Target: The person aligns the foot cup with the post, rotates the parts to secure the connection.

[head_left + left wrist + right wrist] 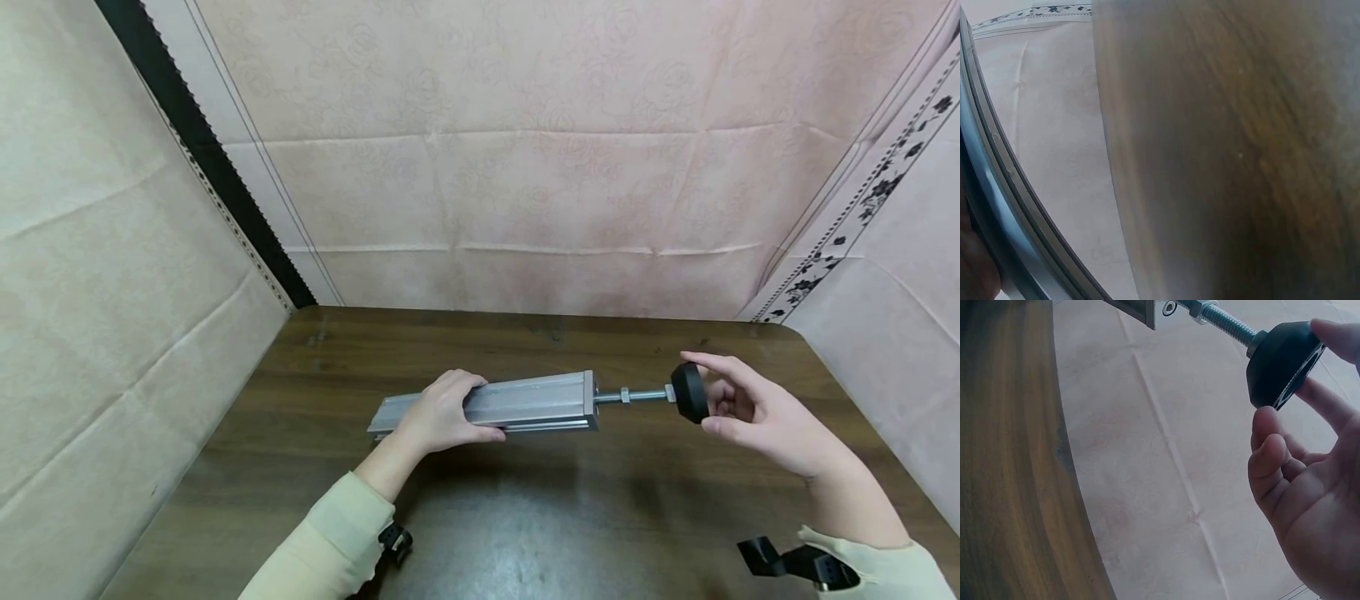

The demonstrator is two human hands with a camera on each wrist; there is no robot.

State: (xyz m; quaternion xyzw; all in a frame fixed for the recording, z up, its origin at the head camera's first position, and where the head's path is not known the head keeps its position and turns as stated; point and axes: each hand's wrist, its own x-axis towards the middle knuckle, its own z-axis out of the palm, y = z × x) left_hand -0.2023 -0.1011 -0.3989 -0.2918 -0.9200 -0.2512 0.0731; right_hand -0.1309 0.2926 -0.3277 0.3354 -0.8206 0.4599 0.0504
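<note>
My left hand [448,410] grips a long silver aluminium profile [536,398] from above, thumb along the near side. Out of the profile's right end runs a threaded rod [637,396] with a hex nut [1199,309] partway along it. A black round levelling foot [689,392] sits on the rod's outer end. My right hand [765,412] pinches the rim of this foot between thumb and fingers. In the right wrist view the foot's hollow underside faces the palm. The left wrist view shows the grooved side of the profile [1007,162] at its left edge.
Beneath the hands lies a brown wooden table [525,525]. Pale patterned cloth [525,192] hangs behind it, with more cloth at the left and right sides. A black strip [217,158] runs down the back left corner. Each wrist carries a black camera mount [798,565].
</note>
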